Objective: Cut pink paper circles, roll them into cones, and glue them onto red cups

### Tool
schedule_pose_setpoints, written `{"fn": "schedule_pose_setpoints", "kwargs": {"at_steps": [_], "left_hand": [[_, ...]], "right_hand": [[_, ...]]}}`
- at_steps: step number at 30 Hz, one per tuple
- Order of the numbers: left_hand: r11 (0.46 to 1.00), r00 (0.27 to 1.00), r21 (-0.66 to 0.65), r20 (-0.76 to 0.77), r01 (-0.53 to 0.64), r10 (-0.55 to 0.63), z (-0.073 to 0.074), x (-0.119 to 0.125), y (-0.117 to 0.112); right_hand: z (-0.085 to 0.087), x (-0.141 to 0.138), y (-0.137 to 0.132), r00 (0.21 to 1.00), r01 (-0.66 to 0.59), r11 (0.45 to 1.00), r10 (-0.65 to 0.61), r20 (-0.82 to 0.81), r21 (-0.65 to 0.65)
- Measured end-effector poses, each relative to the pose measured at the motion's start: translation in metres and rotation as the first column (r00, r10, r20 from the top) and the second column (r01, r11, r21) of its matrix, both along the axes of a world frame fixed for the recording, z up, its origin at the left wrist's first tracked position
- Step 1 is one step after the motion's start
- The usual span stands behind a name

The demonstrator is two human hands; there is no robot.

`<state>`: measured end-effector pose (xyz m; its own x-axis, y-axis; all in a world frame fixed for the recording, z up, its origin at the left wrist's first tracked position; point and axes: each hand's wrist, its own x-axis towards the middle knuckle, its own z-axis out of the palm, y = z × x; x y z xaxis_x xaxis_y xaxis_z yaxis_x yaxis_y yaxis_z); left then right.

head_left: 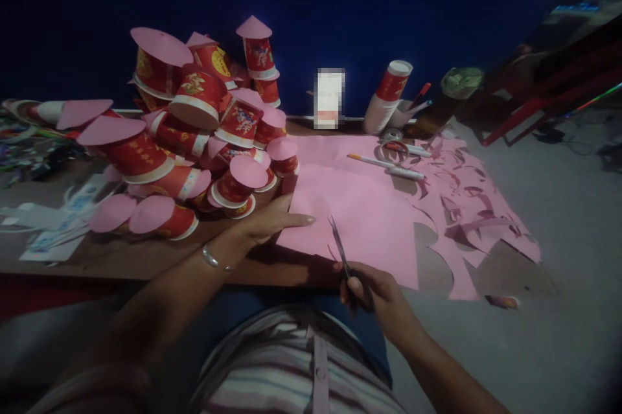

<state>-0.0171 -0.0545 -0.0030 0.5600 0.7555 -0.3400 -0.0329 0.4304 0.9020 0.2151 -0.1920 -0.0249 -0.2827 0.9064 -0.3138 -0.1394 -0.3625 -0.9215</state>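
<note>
My right hand [370, 292] is closed round the handles of a pair of scissors [340, 247]. Their blades are open and point up over the near edge of a pink paper sheet [359, 203]. My left hand [272, 219] lies flat on the left corner of that sheet, fingers stretched out, a metal bangle on its wrist. Just left of this hand rises a heap of red paper cups [204, 135] capped with pink paper discs.
A pen [386, 166] and a tape roll [392, 148] lie on the far pink paper. Pink offcuts [466, 207] spread to the right. A stack of cups [389, 98] and a bottle [444, 103] stand at the back. White papers [53, 219] lie at left.
</note>
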Motion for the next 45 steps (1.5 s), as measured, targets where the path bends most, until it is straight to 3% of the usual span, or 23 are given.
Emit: {"fn": "schedule_pose_setpoints", "kwargs": {"at_steps": [10,32,45], "left_hand": [[0.998,0.999,0.064,-0.037,0.007,-0.004,0.002,0.0,0.0],[0.994,0.994,0.076,-0.083,0.08,-0.073,0.009,0.0,0.001],[0.978,0.982,0.159,-0.15,0.136,-0.112,0.019,-0.001,0.005]], "right_hand": [[-0.001,0.001,0.002,0.996,-0.017,0.998,0.012,0.086,0.064],[0.002,0.002,-0.003,0.997,-0.001,1.0,0.0,0.073,0.009],[0.004,0.004,-0.001,0.998,-0.019,1.0,0.019,0.054,-0.005]]}}
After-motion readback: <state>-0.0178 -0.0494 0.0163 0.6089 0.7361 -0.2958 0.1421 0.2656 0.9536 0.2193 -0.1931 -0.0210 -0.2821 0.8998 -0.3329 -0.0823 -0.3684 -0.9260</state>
